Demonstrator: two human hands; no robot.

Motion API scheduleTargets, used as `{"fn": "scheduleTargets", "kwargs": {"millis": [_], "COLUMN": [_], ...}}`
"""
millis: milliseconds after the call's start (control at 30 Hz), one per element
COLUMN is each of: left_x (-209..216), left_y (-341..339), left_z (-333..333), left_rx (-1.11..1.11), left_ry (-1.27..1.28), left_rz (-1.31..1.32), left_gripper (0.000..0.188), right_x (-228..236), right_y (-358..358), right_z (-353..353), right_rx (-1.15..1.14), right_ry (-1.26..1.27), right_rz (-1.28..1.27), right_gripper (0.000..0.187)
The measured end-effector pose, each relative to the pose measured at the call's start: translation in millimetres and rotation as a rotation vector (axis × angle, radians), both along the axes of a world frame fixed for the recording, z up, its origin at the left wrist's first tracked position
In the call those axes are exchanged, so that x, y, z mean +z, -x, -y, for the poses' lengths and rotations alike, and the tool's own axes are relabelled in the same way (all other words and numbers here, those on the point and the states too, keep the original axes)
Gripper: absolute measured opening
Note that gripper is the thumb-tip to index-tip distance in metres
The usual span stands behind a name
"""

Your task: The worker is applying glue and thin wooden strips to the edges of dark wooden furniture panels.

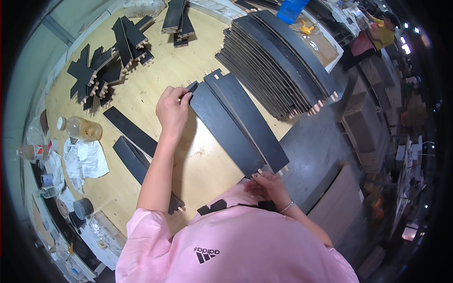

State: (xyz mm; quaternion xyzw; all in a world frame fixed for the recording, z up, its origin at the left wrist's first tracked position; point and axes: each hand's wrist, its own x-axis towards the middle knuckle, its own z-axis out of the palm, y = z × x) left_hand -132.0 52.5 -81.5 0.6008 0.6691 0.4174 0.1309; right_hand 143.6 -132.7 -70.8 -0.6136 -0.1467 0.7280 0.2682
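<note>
In front of me two long black boards lie side by side on the table, with pale wooden dowels sticking out of their ends. My left hand is closed at the far left corner of the left black board, thumb and fingers pinching its dark edge. At the near end of that board, my right hand has its fingers curled around the end by a dowel; the fingertips are partly hidden. The other black board rests just to the right, untouched by either hand.
A tall stack of black boards stands far right. Shorter black pieces lie piled at the far left. More boards rest beside my left forearm. A bottle and white cloth sit left. Another person is at upper right.
</note>
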Motion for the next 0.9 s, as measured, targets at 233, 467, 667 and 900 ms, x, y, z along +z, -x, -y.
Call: {"fn": "scheduleTargets", "kwargs": {"millis": [233,467,667,900], "left_x": [10.4,2.7,-8.7,-13.7], "left_y": [-85.2,-6.3,-5.6,-27.3], "left_z": [139.5,-13.7,-14.0,16.1], "left_rx": [-0.682,-0.031,-0.085,-0.214], "left_ry": [-0.098,-0.037,-0.103,-0.23], "left_rz": [-0.167,-0.279,-0.337,-0.32], "left_gripper": [0.006,0.012,0.013,0.004], "right_x": [-16.4,-19.7,-28.5,-28.9], "right_y": [-4.9,-1.5,-0.5,-0.5], "right_z": [6.3,7.4,10.9,9.1], "right_rx": [0.034,0.002,-0.03,-0.051], "right_ry": [-0.072,-0.094,-0.104,-0.135], "right_rz": [-0.085,-0.158,-0.143,-0.151], "right_gripper": [0.021,0.027,0.028,0.026]}}
